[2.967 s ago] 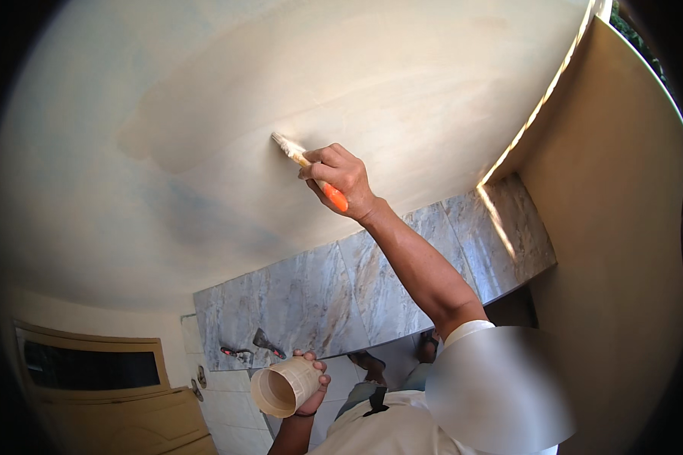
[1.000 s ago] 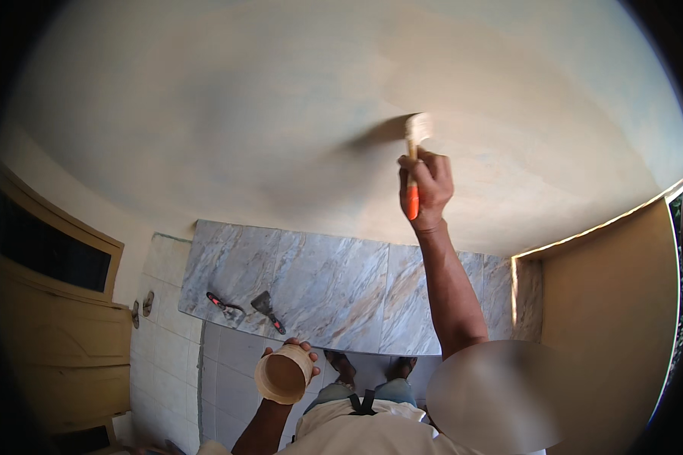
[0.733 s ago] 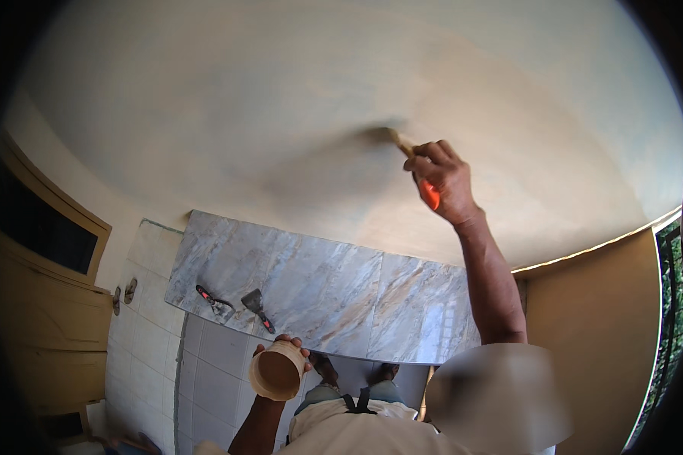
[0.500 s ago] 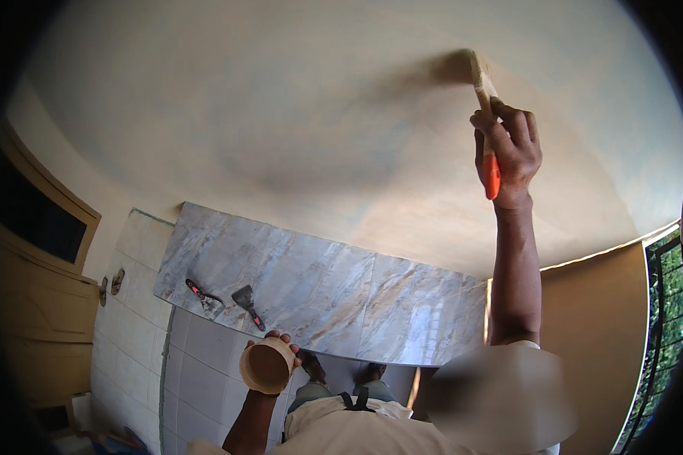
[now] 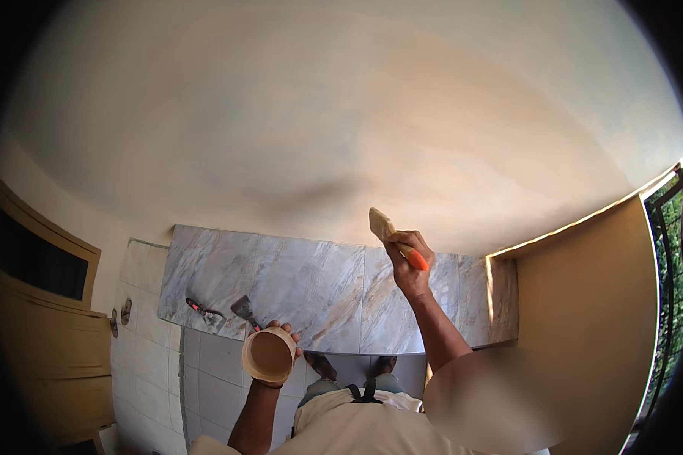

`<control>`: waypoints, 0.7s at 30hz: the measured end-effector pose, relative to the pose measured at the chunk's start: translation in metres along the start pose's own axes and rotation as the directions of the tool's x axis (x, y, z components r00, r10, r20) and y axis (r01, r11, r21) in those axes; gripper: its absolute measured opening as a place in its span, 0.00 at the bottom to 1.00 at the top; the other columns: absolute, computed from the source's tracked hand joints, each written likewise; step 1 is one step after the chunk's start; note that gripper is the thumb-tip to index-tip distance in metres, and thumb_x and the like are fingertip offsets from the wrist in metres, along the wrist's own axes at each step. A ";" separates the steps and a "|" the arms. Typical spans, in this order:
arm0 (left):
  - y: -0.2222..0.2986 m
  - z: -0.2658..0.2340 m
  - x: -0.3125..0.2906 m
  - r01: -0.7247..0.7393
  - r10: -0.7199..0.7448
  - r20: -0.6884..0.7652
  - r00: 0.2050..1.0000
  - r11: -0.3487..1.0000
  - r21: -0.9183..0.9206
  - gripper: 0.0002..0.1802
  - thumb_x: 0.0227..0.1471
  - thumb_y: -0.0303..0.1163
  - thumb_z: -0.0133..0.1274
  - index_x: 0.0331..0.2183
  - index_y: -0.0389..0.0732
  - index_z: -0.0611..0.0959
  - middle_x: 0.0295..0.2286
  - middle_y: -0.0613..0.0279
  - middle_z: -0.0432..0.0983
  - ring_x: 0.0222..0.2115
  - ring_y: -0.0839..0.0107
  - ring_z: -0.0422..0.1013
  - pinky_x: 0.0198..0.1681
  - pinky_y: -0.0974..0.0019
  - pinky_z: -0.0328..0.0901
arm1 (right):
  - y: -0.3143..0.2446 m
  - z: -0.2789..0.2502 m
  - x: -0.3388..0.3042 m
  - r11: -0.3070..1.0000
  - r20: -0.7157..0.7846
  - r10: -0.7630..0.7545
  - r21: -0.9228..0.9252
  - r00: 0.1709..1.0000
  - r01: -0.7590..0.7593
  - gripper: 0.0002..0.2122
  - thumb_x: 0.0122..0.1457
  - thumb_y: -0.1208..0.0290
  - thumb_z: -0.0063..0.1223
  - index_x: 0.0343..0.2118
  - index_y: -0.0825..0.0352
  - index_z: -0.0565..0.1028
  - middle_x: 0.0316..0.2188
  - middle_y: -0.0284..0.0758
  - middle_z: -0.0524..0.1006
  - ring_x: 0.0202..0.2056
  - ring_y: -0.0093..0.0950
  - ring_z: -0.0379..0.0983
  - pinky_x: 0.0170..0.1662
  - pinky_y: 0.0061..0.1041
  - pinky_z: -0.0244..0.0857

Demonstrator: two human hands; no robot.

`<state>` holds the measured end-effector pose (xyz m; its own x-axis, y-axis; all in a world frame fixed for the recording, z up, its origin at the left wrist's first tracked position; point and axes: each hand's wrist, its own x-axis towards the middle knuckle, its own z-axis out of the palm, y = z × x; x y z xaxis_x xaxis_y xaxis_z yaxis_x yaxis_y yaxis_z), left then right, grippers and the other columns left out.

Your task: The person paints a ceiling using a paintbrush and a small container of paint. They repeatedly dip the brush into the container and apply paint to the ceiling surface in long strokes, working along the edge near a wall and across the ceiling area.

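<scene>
My right hand (image 5: 413, 264) is closed around a paintbrush (image 5: 382, 223) with an orange-tipped handle. Its pale, paint-coated bristles point up and to the left, above the far edge of the marble-patterned counter; whether they touch the wall (image 5: 448, 167) I cannot tell. Cream paint covers that wall unevenly, with greyish patches at the left. Lower down, my left hand (image 5: 294, 337) grips a round tub (image 5: 269, 356) from its right side. Beige paint shows inside the tub, which is held in front of the counter's near edge.
On the grey marble-patterned counter (image 5: 319, 296) lie a scraper (image 5: 244, 309) and a red-and-black hand tool (image 5: 203, 309). A yellowish wooden door (image 5: 45, 341) stands at the left, with a pair of sandals (image 5: 126, 312) on the pale floor tiles. At the right is a barred window (image 5: 669, 280).
My right hand has brought the brush down and to the left, from high on the wall to near the counter. My left hand still holds the tub at about the same place.
</scene>
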<state>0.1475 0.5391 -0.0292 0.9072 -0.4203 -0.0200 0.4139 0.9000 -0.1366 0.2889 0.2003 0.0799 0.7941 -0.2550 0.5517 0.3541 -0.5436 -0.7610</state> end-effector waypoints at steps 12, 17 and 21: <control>-0.114 0.008 0.060 0.265 -0.265 -0.018 0.964 0.959 0.096 0.29 0.60 0.48 0.58 0.56 0.43 0.75 0.54 0.54 0.72 0.58 0.50 0.69 0.57 0.44 0.69 | 0.032 -0.199 -0.110 0.341 -0.130 0.857 0.868 0.499 -0.360 0.09 0.64 0.66 0.56 0.43 0.63 0.76 0.30 0.28 0.77 0.28 0.22 0.73 0.30 0.23 0.67; -0.176 0.016 0.070 0.287 -0.290 0.029 0.957 0.955 0.077 0.32 0.58 0.48 0.60 0.58 0.41 0.74 0.55 0.54 0.71 0.58 0.50 0.68 0.58 0.46 0.69 | 0.033 -0.249 -0.120 0.380 -0.186 0.831 0.878 0.524 -0.290 0.08 0.63 0.69 0.57 0.43 0.64 0.75 0.33 0.33 0.80 0.28 0.24 0.76 0.31 0.23 0.70; -0.206 0.024 0.064 0.315 -0.315 0.034 0.949 0.949 -0.009 0.33 0.58 0.49 0.60 0.58 0.40 0.73 0.55 0.54 0.71 0.58 0.50 0.68 0.57 0.46 0.69 | 0.024 -0.244 -0.097 0.542 -0.271 0.720 0.795 0.640 -0.273 0.07 0.60 0.73 0.60 0.40 0.65 0.76 0.30 0.35 0.80 0.25 0.25 0.76 0.32 0.24 0.73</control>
<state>0.1217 0.3296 0.0218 0.7330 -0.6778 0.0575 0.6779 0.7207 -0.1451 0.1000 0.0165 0.0912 0.6291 -0.7706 -0.1023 0.3673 0.4107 -0.8345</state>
